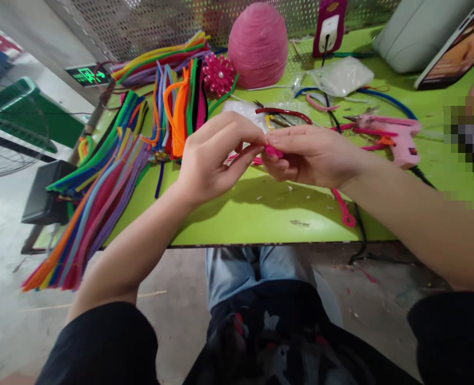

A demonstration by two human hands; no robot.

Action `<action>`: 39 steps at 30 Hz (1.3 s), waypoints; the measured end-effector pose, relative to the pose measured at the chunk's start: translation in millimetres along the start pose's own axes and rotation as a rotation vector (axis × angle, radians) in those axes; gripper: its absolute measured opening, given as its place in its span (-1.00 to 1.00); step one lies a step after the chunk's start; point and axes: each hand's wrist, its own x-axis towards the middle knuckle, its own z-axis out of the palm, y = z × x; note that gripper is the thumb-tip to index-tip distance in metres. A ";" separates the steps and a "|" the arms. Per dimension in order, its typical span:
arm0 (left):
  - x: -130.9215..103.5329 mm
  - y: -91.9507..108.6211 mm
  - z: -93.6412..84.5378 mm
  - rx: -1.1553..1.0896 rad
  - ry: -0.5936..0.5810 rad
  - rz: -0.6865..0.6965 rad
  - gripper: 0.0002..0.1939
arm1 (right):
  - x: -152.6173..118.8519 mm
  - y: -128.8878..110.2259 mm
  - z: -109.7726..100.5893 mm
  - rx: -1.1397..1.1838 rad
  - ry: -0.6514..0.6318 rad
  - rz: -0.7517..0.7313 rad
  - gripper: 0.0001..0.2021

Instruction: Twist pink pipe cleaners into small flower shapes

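Above the green table, both of my hands meet at the fingertips. My right hand [315,155] is closed, pinching a small bright pink fuzzy piece [274,152], which looks like bent pipe cleaner. From the other side, the thumb and fingers of my left hand [221,152] close on the same piece; its exact shape is mostly hidden by the fingers. Below my right wrist lies a pink pipe cleaner with a looped end [347,216]. Behind the hands are pliers with dark red handles [285,113], and a pink glue gun [401,140] sits to the right.
Bundles of coloured pipe cleaners [100,208] overhang the table's left edge. A pink flower [220,75] and a pink wound dome [258,45] stand at the back. A phone [457,45] leans at the right. A black cable [359,230] crosses the green tabletop [229,219].
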 end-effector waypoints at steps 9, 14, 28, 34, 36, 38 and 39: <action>2.1 4.6 -16.5 0.301 -0.012 0.527 -0.77 | -7.9 -2.5 -1.8 0.003 -0.381 0.042 -0.57; 0.8 13.4 -1.2 -0.283 0.039 -0.299 -0.79 | -17.6 -19.1 2.8 -0.598 0.011 -0.313 -0.61; 5.2 27.5 -1.9 -0.158 -0.109 -0.489 -0.64 | -15.1 -15.5 4.2 -0.677 0.090 -0.285 -0.68; 5.4 31.8 0.6 -0.105 -0.088 -0.568 -0.52 | -15.3 -10.1 9.2 -0.685 0.188 -0.374 -0.70; 4.1 30.1 3.6 -0.195 -0.070 -0.612 -0.52 | -16.2 -10.4 11.6 -0.736 0.224 -0.401 -0.74; 3.0 27.9 6.1 -0.303 -0.078 -0.663 -0.53 | -16.7 -11.0 13.1 -0.787 0.244 -0.395 -0.74; 2.6 26.7 6.8 -0.345 -0.084 -0.685 -0.53 | -16.7 -11.0 13.3 -0.800 0.257 -0.395 -0.72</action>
